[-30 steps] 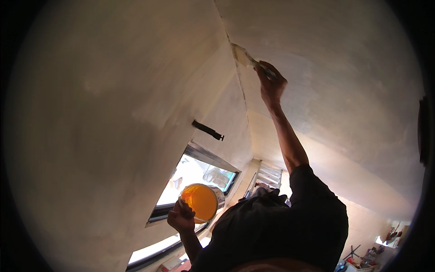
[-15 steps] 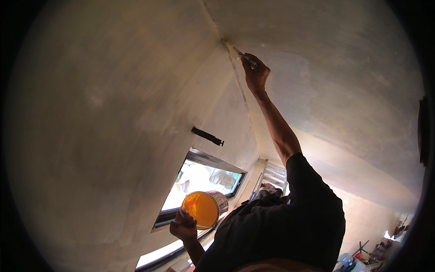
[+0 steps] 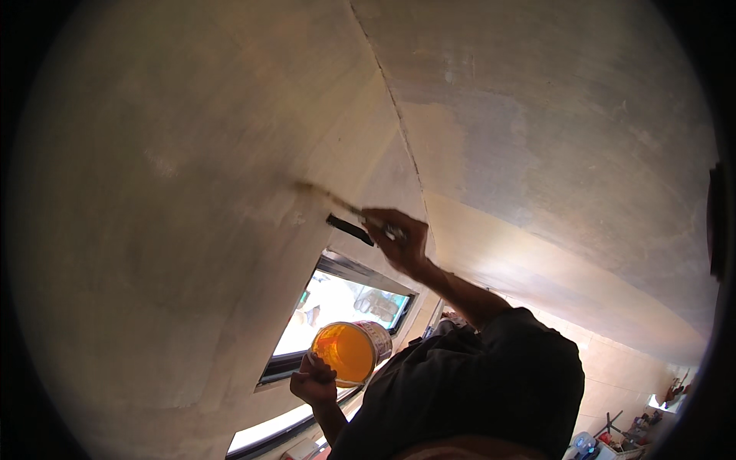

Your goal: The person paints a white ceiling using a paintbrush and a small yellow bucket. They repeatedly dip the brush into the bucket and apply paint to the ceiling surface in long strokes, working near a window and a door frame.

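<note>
Head view: the right hand (image 3: 397,236), pinching the brush (image 3: 340,202), has quit the seam (image 3: 399,117) above its fingers, apparently for the wall (image 3: 192,245); left hand (image 3: 314,380) clasps the bucket (image 3: 379,339).

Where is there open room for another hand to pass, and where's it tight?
Bare stretches: the wall left of the window, and the pale surface right of the corner seam. It's crowded around the dark strip, where the right hand holds the brush, and by the window, where the left hand holds the bucket.
</note>
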Motion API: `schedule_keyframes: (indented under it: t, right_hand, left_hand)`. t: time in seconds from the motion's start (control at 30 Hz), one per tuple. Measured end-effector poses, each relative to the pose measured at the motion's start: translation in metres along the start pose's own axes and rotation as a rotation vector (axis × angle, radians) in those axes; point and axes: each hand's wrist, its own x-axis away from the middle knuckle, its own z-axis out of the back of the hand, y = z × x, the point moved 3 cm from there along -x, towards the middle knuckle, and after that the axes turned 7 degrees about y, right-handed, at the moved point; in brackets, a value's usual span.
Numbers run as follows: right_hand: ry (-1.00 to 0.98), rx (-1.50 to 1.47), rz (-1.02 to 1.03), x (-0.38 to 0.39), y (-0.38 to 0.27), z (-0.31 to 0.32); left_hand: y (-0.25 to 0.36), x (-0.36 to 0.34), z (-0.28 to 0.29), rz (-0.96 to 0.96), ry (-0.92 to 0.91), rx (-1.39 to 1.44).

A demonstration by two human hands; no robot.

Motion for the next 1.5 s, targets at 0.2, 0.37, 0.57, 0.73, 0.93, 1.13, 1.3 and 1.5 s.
schedule_keyframes:
  t: [0.2,0.37,0.57,0.73,0.93,1.13,1.3,1.5]
  right_hand:
    - [0.305,-0.006,-0.039,-0.055,0.019,0.030]
    - [0.511,0.157,0.116,-0.156,0.072,0.040]
    - [0.481,0.241,0.169,-0.160,0.081,0.017]
    - [0.298,0.168,0.126,-0.055,0.036,-0.020]
    - [-0.212,-0.069,0.326,0.066,-0.052,-0.040]
    - [-0.046,0.023,0.217,0.019,-0.049,-0.003]
    - [0.457,0.125,0.163,-0.101,0.038,0.029]
    - [0.541,0.268,0.292,-0.179,0.092,0.028]
  left_hand:
    - [-0.002,0.001,0.015,0.003,-0.016,0.014]
    - [-0.002,0.004,0.016,-0.012,0.003,-0.001]
    - [-0.005,0.007,0.019,-0.017,0.033,0.042]
    - [-0.006,0.011,0.020,0.004,0.022,0.076]
    - [-0.008,0.013,0.026,0.001,0.087,0.051]
    - [-0.008,0.019,0.021,-0.020,0.188,0.034]
    - [-0.012,0.009,0.035,-0.029,0.087,0.060]
    - [-0.011,0.020,0.028,-0.036,0.156,0.086]
